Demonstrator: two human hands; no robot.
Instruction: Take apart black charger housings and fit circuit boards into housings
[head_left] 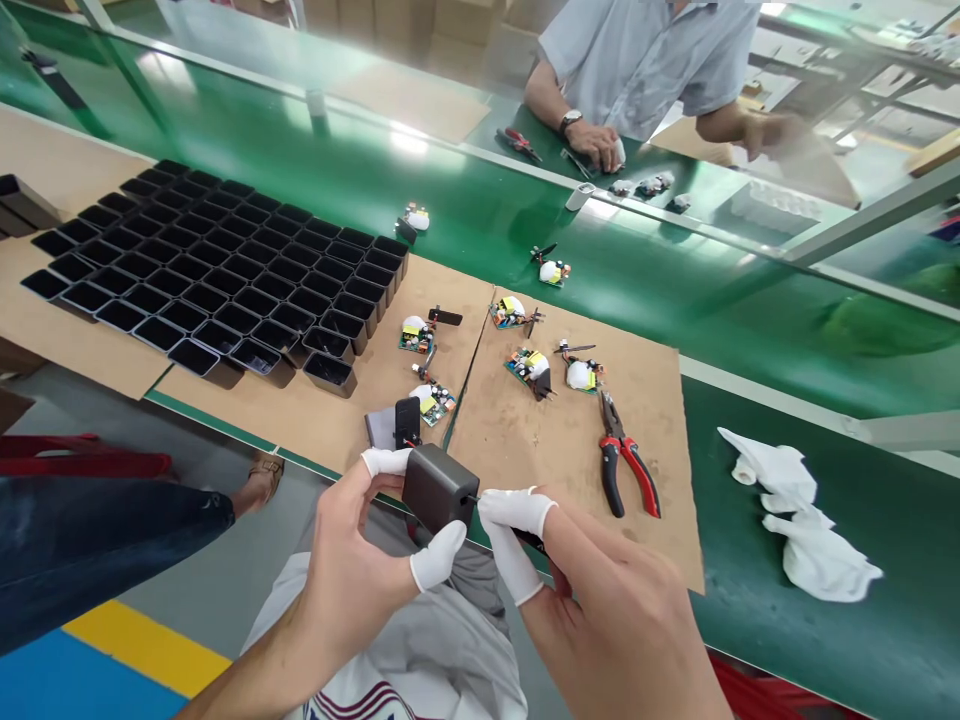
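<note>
Case is off the bench, held up at the near edge of the card, its end with the small hole facing the right. Left hand half closed around it, thumb on the near side, fingers on the far side, fingertips in white cots. Right hand pinched thumb to finger on a thin dark lead at the hole; exact grip hidden by the cots. Black piece stands beyond the left fingers, a bit of red wire below it; its link to the case cannot be made out. Judgement: brace the case squarely, work the lead in line with the hole, light even tension, no jerks, since a slanted pull could chafe it on the rim. Watch that the red wire is not pinched under the left fingers.
</note>
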